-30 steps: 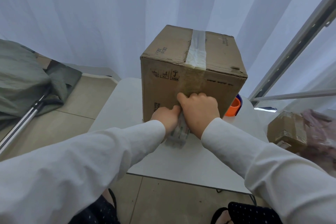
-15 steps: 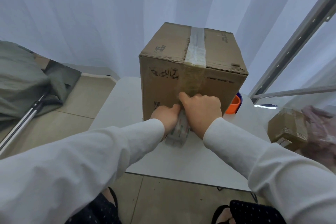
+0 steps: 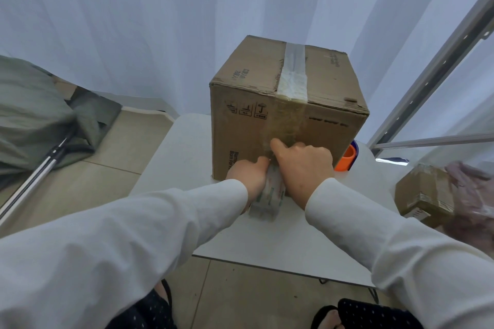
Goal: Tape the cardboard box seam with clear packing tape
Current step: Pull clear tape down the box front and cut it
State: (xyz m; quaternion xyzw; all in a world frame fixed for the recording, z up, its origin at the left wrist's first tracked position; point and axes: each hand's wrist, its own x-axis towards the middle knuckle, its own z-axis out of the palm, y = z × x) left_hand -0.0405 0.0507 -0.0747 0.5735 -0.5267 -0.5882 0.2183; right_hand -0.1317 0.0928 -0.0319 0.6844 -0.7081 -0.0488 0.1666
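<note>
The cardboard box stands upright on the white worktop, toward its far side at about twelve o'clock from me. A strip of clear packing tape runs along the top seam and folds over the near edge down the front face, where it looks shiny and a little wrinkled.

My left hand is low against the front face, its fingers closed around the tape roll, which sits between my two hands with its lower edge at the worktop. My right hand lies just at three o'clock of the roll, touching it, palm down, with the index finger stretched out and pressing the tape onto the front of the box. Its other fingers are curled; I cannot tell whether they grip anything.

At three o'clock of the box, partly hidden behind its corner, an orange tape dispenser rests on the worktop. Further out at three o'clock a smaller cardboard box sits off the worktop. At nine o'clock a grey-green cloth lies heaped on the floor with a metal pole across it. White curtains hang behind everything.
</note>
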